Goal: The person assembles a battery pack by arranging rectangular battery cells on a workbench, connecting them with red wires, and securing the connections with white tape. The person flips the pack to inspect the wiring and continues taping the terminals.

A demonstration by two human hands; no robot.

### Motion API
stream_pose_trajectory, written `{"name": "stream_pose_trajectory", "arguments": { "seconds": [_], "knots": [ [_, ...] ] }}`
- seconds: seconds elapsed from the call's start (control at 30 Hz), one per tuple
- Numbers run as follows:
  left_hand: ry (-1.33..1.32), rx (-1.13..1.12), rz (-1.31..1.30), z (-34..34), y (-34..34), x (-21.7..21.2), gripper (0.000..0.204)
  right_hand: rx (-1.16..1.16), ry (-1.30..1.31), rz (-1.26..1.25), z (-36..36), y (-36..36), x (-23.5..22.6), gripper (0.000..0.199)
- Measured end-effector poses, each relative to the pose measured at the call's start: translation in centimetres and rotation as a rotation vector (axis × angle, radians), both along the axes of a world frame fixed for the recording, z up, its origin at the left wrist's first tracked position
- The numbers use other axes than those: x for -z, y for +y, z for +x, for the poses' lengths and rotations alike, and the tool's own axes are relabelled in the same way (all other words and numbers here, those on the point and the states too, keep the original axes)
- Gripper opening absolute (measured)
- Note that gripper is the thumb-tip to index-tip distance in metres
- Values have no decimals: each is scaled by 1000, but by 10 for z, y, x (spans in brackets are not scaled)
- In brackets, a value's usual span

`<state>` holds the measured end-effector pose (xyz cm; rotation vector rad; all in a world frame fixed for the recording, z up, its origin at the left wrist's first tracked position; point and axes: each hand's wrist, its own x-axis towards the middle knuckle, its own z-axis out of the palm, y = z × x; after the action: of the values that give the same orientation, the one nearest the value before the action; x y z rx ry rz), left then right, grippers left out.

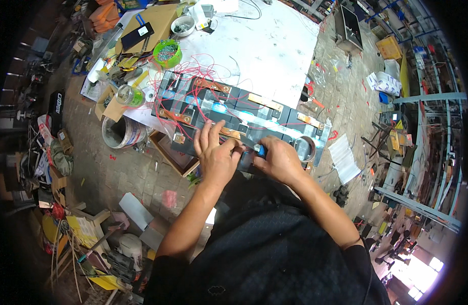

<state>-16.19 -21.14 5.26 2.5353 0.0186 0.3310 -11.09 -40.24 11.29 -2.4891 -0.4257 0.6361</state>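
Head: green tub [169, 64] (hardware [168, 52]) beyond hands [216, 160]

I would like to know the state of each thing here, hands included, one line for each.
Left hand: on the black block assembly, grip unclear
Right hand: closed around the blue tool
Blue tool: held, partly hidden
Red wires: loose, tangled
Green bowl: uncovered, holding small pieces
White bowl: uncovered
Wooden box: open
Bucket: open
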Motion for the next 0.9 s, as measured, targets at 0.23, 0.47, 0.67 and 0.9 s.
{"name": "stream_pose_trajectory", "arguments": {
  "seconds": [0.23,0.47,0.67,0.9],
  "knots": [
    [1,147,12,-1,0,5,5,70,-39,50,-1,3,10,33],
    [40,295,80,5,6,2,11,136,19,70,-5,-7,21,33],
    [86,316,59,10,8,2,7,125,-32,16,1,4,17,34],
    [106,301,56,8,7,5,6,165,-55,-8,3,12,19,32]
  ]
}}
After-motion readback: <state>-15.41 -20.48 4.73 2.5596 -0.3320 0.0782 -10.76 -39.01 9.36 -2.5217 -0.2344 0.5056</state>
